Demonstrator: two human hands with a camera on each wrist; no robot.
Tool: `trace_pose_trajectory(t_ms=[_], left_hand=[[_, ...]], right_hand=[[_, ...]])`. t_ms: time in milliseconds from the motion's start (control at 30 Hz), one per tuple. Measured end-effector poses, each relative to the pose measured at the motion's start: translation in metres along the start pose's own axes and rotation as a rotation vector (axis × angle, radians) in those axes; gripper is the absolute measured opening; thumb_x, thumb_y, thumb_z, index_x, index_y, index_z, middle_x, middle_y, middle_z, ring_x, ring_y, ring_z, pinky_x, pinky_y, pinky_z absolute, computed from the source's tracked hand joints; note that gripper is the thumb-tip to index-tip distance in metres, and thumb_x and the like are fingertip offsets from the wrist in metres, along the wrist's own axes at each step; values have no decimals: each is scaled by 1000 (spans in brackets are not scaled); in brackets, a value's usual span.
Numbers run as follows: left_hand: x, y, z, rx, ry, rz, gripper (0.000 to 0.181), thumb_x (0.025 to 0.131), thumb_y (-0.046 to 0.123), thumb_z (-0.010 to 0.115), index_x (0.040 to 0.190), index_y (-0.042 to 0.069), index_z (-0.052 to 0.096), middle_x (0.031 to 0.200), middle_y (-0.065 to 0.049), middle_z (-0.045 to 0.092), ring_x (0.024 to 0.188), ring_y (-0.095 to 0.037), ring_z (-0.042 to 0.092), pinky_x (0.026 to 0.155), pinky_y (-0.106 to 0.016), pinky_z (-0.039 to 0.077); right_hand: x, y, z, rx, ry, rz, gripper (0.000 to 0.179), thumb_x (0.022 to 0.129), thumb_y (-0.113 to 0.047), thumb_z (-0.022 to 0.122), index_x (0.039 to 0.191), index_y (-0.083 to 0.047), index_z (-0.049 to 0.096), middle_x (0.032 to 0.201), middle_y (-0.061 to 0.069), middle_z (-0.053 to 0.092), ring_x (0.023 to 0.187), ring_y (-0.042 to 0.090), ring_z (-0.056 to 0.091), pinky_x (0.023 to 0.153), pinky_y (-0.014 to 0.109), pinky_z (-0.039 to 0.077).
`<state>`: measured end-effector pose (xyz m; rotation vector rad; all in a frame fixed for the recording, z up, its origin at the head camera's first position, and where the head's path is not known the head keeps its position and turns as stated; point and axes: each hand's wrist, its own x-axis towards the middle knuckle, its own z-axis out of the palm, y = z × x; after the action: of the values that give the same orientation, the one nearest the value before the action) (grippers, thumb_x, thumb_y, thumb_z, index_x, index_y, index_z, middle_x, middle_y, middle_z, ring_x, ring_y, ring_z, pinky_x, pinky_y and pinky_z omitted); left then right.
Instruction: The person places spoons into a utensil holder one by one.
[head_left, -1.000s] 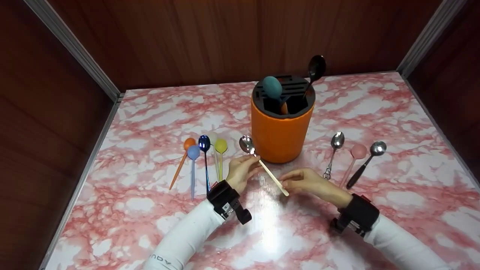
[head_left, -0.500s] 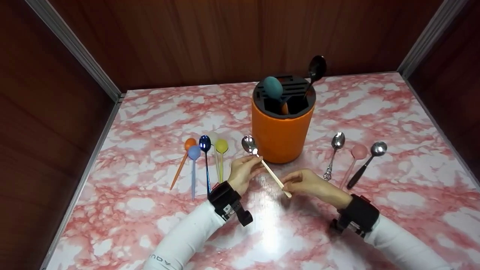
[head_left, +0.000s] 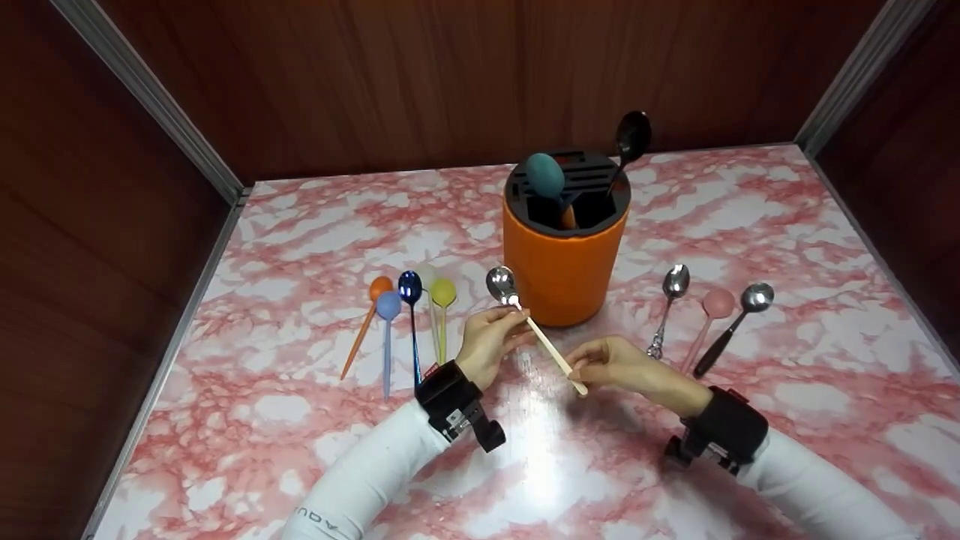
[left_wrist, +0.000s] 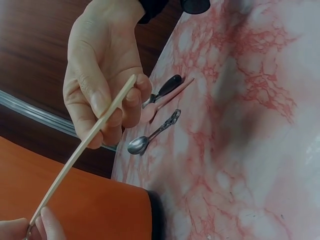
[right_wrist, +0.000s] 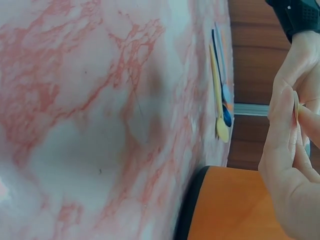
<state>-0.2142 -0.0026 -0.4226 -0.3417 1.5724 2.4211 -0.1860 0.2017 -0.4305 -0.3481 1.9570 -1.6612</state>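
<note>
Both hands hold one spoon (head_left: 549,343) with a shiny silver bowl and a cream handle, slanted in front of the orange utensil holder (head_left: 564,277). My left hand (head_left: 486,346) pinches it near the neck, just below the bowl. Thumb and fingers of my right hand (head_left: 611,366) pinch the handle near its end, as the left wrist view shows along the cream handle (left_wrist: 80,150). In the holder's black slotted top stand a teal spoon (head_left: 545,175) and a black spoon (head_left: 634,136). An orange piece shows inside its opening.
Left of the hands lie several spoons: orange (head_left: 380,288), light blue (head_left: 388,306), dark blue (head_left: 410,288), pale green and yellow (head_left: 443,292). To the right lie a silver spoon (head_left: 676,281), a pink one (head_left: 718,304) and a black-handled one (head_left: 756,298). Wooden walls enclose the marbled table.
The held spoon has shifted slightly to the right, its bowl also a little upward. Both hands keep their hold on it, and the spoons on the table stay put.
</note>
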Motion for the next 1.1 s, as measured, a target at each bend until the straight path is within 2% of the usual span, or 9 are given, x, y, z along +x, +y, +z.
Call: trace_pose_trajectory(t_ms=[200, 500, 633, 833, 1100], left_hand=[[-3, 6, 3, 2, -7, 9, 18, 91, -9, 58, 108, -16, 56, 99, -24, 65, 74, -14, 64, 93, -42, 53], [-5, 18, 7, -54, -31, 30, 9, 91, -11, 57, 100, -13, 57, 90, -15, 62, 72, -15, 63, 92, -43, 54], [-6, 24, 9, -68, -32, 36, 5, 91, -12, 56, 95, -10, 57, 83, -12, 62, 69, -14, 62, 88, -40, 56], [-8, 36, 14, -45, -32, 63, 6, 90, -12, 58, 95, -11, 57, 78, -8, 60, 66, -13, 61, 73, -29, 60], [-11, 48, 18, -12, -49, 96, 5, 89, -11, 59, 94, -11, 57, 81, -9, 59, 67, -13, 61, 80, -35, 59]], right_hand=[[-4, -8, -3, -26, -15, 10, 32, 89, -3, 63, 111, 20, 57, 86, 10, 67, 75, 12, 63, 75, 27, 58], [-3, -21, -3, -49, -4, -38, 30, 89, 3, 60, 110, 23, 54, 82, 8, 64, 70, 9, 63, 70, 27, 59], [-3, -25, -4, -53, -2, -54, 27, 88, 4, 60, 108, 22, 56, 81, 7, 64, 70, 9, 63, 70, 25, 59], [-2, -33, -5, -77, 15, -69, 25, 88, 4, 60, 106, 20, 57, 81, 6, 63, 72, 10, 62, 69, 25, 58], [-3, -44, -5, -92, 28, -77, 25, 88, 4, 59, 108, 20, 56, 82, 5, 63, 73, 12, 62, 71, 25, 58]])
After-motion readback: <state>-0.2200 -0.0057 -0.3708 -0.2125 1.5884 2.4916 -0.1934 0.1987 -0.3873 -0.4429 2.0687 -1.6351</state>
